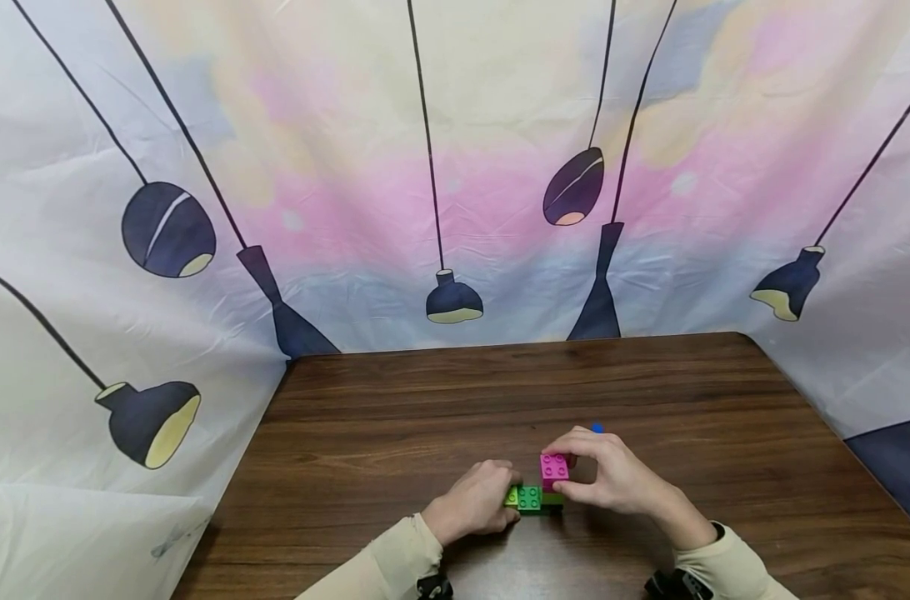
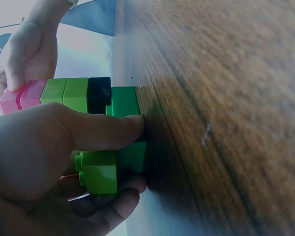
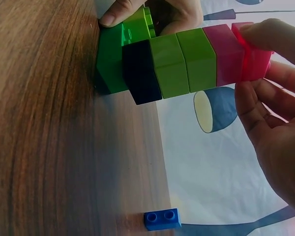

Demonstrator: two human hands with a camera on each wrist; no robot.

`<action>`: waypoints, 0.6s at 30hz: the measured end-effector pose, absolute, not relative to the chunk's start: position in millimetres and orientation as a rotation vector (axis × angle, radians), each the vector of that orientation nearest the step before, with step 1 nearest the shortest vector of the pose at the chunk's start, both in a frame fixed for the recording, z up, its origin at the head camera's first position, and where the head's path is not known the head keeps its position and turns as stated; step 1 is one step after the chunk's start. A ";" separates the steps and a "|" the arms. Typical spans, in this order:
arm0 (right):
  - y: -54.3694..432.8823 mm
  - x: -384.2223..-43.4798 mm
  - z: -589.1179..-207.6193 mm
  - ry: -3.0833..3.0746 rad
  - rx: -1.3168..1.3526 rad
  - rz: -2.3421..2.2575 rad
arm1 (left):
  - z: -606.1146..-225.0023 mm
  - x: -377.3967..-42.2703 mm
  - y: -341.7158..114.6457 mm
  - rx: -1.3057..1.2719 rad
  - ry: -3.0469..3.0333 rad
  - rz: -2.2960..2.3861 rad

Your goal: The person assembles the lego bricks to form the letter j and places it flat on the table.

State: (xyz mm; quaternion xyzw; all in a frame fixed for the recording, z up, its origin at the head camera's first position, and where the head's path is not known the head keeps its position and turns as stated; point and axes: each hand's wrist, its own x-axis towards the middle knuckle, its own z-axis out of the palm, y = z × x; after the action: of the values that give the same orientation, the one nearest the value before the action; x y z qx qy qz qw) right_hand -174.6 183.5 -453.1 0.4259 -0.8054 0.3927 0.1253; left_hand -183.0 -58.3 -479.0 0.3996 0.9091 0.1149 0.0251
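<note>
A person sat at a dark wooden table (image 1: pixel 395 417) with both hands near its front edge, working on a small stack of toy bricks. The left hand (image 1: pixel 473 502) curled round the base of the stack, its thumb pressed along a green brick (image 2: pixel 124 101) that lay against the tabletop and its fingers tucked under a light green brick (image 2: pixel 99 172) beside it. From that base the column rose through a black brick (image 3: pixel 140 73), then two light green bricks (image 3: pixel 184 61), and ended in a pink brick (image 1: pixel 554 468) on top. The right hand (image 1: pixel 612 475) pinched this pink brick between thumb and fingertips, the fingers bent closely round its sides. A small blue brick (image 3: pixel 162 219) lay by itself on the table just beyond the right hand, apart from the stack. A cloth backdrop (image 1: pixel 455 167) printed with hanging lamps stood behind the table and along both its sides
</note>
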 end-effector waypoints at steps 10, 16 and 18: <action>184.2 -174.3 -454.5 -2.337 1.234 1.162 | -478.6 -183.5 -56.9 1.227 2.807 0.354; 185.6 -175.4 -456.5 -2.371 1.216 1.161 | -478.5 -183.0 -57.3 1.218 2.817 0.343; 185.8 -176.5 -457.3 -2.359 1.233 1.147 | -478.8 -183.1 -57.0 1.208 2.815 0.335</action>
State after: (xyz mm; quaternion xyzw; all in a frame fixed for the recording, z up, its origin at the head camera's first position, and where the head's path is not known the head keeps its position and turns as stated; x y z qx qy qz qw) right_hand -176.5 185.8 -457.3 0.4222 -0.8079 0.3928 0.1213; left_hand -183.1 -57.0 -478.8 0.3919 0.9131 0.1087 0.0300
